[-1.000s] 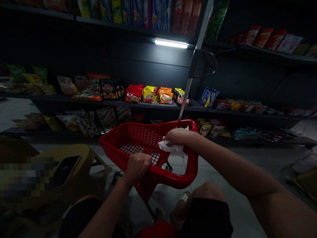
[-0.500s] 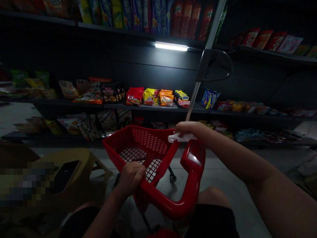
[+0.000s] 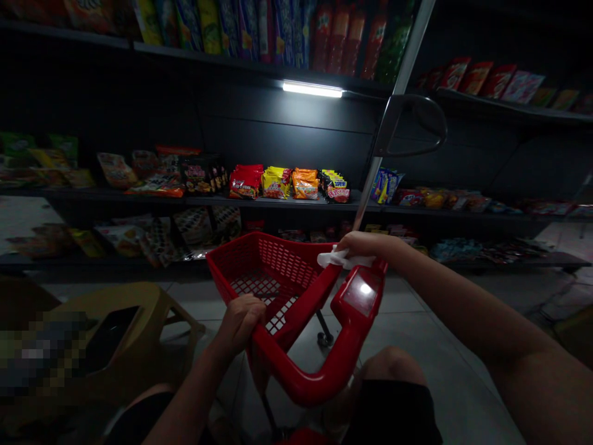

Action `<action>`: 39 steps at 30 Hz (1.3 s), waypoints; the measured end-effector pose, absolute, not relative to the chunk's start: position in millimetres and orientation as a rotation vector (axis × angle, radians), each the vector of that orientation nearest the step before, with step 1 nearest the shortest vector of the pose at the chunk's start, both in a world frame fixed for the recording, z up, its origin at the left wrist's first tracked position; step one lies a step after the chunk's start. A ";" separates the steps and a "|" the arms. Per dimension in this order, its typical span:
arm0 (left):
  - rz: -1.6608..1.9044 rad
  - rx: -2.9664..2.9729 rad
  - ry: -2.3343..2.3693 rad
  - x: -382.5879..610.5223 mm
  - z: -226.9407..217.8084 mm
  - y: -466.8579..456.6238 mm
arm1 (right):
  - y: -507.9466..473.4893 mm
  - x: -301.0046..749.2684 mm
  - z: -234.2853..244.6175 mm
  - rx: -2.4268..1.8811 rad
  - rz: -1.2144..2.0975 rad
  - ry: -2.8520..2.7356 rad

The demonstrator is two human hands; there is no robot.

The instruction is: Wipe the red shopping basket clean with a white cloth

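A red plastic shopping cart (image 3: 296, 324) stands before my knees, its basket bare inside and its thick curved handle (image 3: 319, 383) toward me. My left hand (image 3: 241, 318) is closed over the cart's near left edge, where handle and basket meet. On the far right side, my right hand (image 3: 364, 244) has its fingers bent around a white cloth or tissue (image 3: 345, 258), which lies against the cart's rim by the pole's lower end. A metal pole (image 3: 370, 182) with a dark loop-shaped bracket (image 3: 410, 127) rises from there, leaning right.
Dark shelves with snack packets (image 3: 278, 182) run across the front, lit by a tube light (image 3: 312, 89). Bottles (image 3: 340, 40) stand on the upper shelf. At left is a yellowish plastic stool (image 3: 143, 293) with a black phone-like slab (image 3: 111, 339) on it.
The cart's handle has turned slightly, and my right hand has shifted a little right with the cloth. My left hand keeps its grip. The view has moved slightly.
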State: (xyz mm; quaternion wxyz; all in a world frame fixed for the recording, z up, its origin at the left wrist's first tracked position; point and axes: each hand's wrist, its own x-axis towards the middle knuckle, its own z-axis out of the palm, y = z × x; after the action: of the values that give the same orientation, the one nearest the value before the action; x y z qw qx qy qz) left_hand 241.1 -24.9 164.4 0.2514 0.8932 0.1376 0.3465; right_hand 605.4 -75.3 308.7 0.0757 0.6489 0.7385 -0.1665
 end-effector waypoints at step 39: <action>0.846 2.257 0.616 259.4 197.7 -20.7 | -217.2 485.9 248.1 2.316 0.413 2.987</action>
State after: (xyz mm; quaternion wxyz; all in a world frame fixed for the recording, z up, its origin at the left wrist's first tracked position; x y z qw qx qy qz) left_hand 259.4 -20.7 197.7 0.3211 0.8592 0.2346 0.3219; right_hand 485.9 -217.2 248.1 -0.3244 0.5762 0.7431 0.1028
